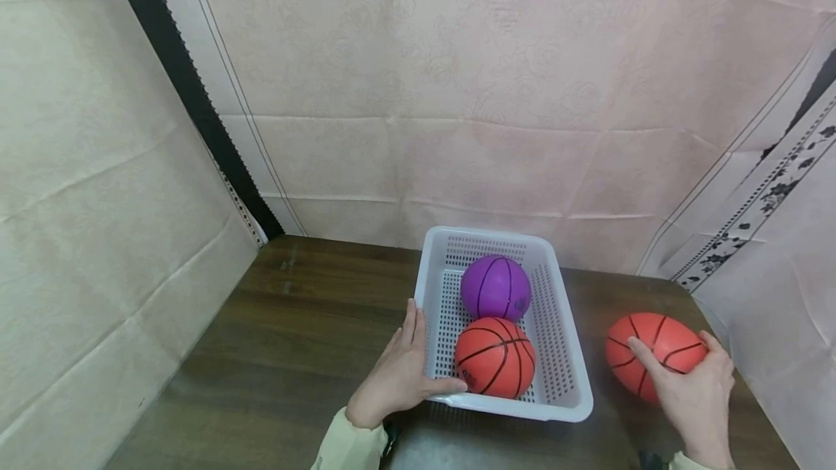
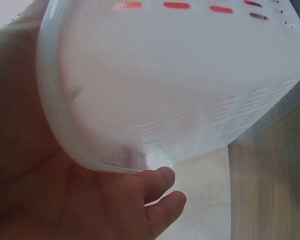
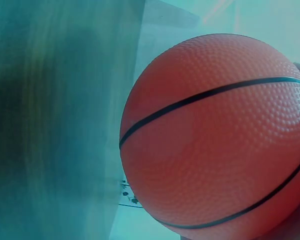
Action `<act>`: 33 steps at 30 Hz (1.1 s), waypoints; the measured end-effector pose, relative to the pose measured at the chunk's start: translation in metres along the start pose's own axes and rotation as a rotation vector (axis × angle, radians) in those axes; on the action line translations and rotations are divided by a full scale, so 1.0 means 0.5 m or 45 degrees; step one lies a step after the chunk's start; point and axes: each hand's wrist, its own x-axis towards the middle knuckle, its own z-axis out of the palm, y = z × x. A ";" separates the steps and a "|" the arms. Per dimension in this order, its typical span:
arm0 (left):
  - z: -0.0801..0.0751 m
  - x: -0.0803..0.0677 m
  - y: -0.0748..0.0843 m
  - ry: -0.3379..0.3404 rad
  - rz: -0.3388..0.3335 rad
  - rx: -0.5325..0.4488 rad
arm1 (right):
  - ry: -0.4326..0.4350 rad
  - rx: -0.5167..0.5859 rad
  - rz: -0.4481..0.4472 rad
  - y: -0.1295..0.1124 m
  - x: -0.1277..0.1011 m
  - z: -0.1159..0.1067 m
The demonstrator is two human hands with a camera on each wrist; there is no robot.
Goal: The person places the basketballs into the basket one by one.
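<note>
The loose orange ball (image 1: pixel 653 354) is cupped on the desk (image 1: pixel 294 325) by the right hand (image 1: pixel 695 394), at 3 o'clock from the white basket (image 1: pixel 568 354), whose near-left rim is gripped by the left hand (image 1: pixel 398 376).

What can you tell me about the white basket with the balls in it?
The white basket looks like plastic, rectangular, with rounded corners, a smooth rim and rows of small holes in its walls and floor. It sits upright on the dark wooden table. Inside lie a purple ball at the far end and an orange ball nearer. The left hand holds its near left corner.
</note>
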 end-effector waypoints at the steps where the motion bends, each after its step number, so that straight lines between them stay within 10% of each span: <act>1: 0.000 0.000 0.000 0.000 0.000 0.000 | 0.007 0.010 0.003 -0.002 -0.001 -0.002; 33: -0.001 0.000 0.002 0.003 0.003 -0.001 | 0.066 0.084 -0.167 -0.067 -0.031 -0.010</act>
